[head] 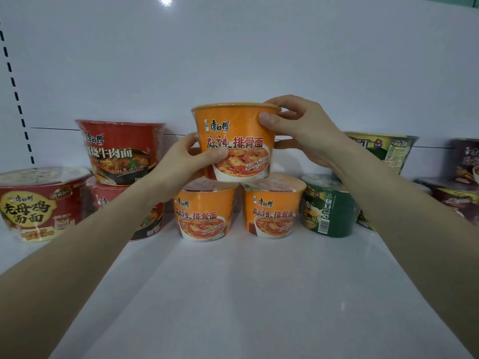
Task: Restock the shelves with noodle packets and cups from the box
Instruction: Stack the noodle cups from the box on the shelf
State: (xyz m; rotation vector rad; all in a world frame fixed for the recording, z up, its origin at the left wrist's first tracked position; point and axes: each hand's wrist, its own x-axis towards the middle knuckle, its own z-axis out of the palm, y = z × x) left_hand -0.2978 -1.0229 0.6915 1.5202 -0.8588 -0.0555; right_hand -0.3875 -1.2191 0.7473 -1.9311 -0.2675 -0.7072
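An orange noodle cup sits upright on top of two matching orange cups, the left one and the right one, bridging the gap between them at the back of the white shelf. My left hand grips its lower left side, thumb across the front label. My right hand holds its upper right rim, thumb on the front and fingers curled behind.
Two stacked red cups and a wider red bowl stand to the left. A dark green cup, a yellow-green one and dark brown cups stand to the right. A white back panel rises behind.
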